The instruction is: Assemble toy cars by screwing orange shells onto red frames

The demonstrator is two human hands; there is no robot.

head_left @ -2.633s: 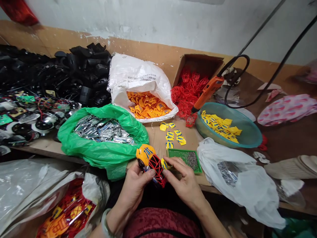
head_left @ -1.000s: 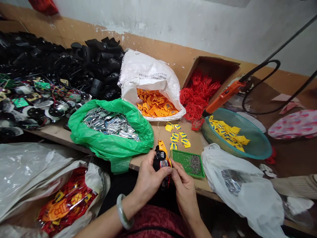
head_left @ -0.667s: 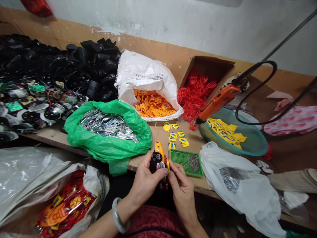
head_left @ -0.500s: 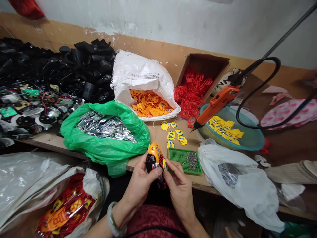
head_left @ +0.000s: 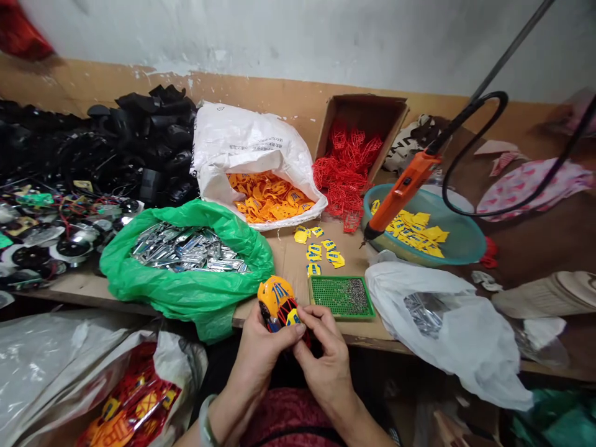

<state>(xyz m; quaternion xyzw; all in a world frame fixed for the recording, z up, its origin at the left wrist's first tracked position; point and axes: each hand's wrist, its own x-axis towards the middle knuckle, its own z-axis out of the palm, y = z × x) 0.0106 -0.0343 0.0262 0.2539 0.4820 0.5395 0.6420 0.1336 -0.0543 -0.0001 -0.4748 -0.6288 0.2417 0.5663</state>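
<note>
A toy car (head_left: 274, 290) with an orange shell, a black wheel and a red lattice is in my left hand (head_left: 262, 351), whose fingers wrap around its near side, thumb on top. My right hand (head_left: 325, 354) is closed at the car's right end, fingertips against a small yellow piece (head_left: 292, 317) with a blue mark. The car's underside is hidden by my hands. Just beyond on the table lie several loose yellow pieces (head_left: 313, 251) and a green tray (head_left: 333, 310) of small screws. An orange electric screwdriver (head_left: 395, 197) hangs tip down to the right.
A green bag (head_left: 128, 273) of silvery parts stands at left, behind it a white sack (head_left: 249, 133) of orange shells. Red lattices (head_left: 347, 164) spill from a cardboard box. A teal basin (head_left: 470, 245) holds yellow pieces. A white plastic bag (head_left: 470, 360) overhangs the table's right edge.
The toy car has turned in my hands, so its orange top with blue marking and the red lattice now face up. The view has shifted slightly.
</note>
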